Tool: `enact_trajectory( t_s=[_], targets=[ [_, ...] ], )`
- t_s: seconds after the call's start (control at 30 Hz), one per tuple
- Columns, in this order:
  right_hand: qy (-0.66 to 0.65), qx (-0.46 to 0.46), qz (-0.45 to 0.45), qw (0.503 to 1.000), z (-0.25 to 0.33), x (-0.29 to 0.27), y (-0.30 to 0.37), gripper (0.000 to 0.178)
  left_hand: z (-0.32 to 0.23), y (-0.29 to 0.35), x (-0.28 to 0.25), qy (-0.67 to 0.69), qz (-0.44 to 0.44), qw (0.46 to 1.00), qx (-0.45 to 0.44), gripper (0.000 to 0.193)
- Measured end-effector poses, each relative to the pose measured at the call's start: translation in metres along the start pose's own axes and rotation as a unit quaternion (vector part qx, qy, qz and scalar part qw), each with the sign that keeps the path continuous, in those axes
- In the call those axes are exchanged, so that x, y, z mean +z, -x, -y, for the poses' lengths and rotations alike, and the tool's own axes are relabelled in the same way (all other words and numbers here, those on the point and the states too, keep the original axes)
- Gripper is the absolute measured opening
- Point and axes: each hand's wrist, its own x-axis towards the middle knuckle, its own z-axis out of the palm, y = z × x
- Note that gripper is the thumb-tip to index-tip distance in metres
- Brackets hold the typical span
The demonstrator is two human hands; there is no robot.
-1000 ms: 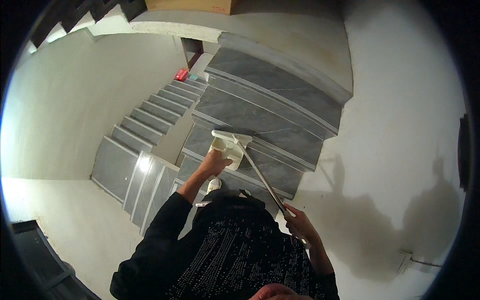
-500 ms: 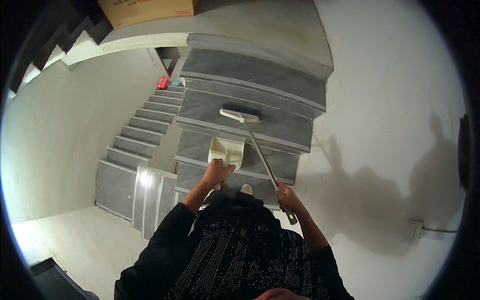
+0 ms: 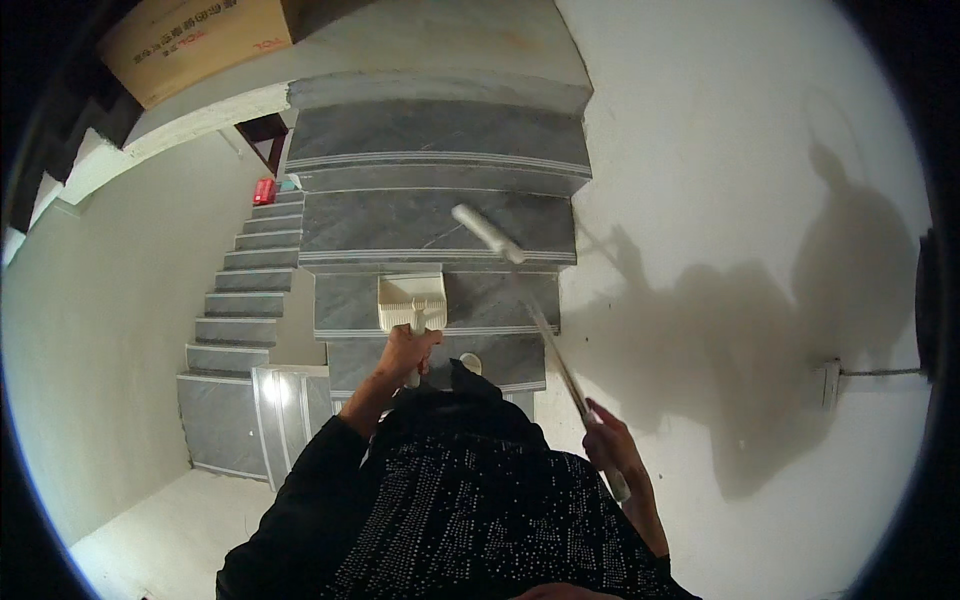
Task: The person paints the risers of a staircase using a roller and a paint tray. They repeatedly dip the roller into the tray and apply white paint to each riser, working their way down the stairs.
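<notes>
My left hand (image 3: 408, 352) is closed around the handle of a cream dustpan (image 3: 412, 290), which rests on a grey stair step with its open side facing the riser above. My right hand (image 3: 612, 445) grips the upper part of a long metal-handled broom (image 3: 560, 358). Its white head (image 3: 487, 234) is over the step above the dustpan, slanted and a little blurred; its bristles are hard to make out. Grey steps with pale edge stripes (image 3: 435, 222) rise ahead of me.
A large cardboard box (image 3: 195, 45) stands on the landing at the top left. On the left, another flight of stairs (image 3: 247, 290) holds a red object (image 3: 264, 192) near its far end. A white wall (image 3: 690, 180) borders the steps on the right, carrying shadows.
The broom head has turned from nearly level to a slant, and its handle has swung. My right hand sits lower and farther right. My whole view has shifted, with the stairs farther left.
</notes>
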Motion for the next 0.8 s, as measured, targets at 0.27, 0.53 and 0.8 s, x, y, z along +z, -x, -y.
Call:
enact_trajectory(
  t_s=[0.27,0.53,0.8],
  targets=[
    [-0.034,0.012,-0.064,0.997,-0.01,-0.001,-0.102,0.061,0.003,-0.005,0.001,-0.04,-0.004,0.999,0.033,0.014],
    [0.09,0.048,-0.007,0.995,-0.016,0.052,-0.06,0.059,0.003,0.0,-0.001,-0.018,0.004,1.0,0.005,0.012],
    [0.168,0.029,0.091,0.981,0.018,0.054,-0.009,0.054,0.002,0.0,-0.004,-0.08,-0.02,0.996,0.03,0.016]
  ],
)
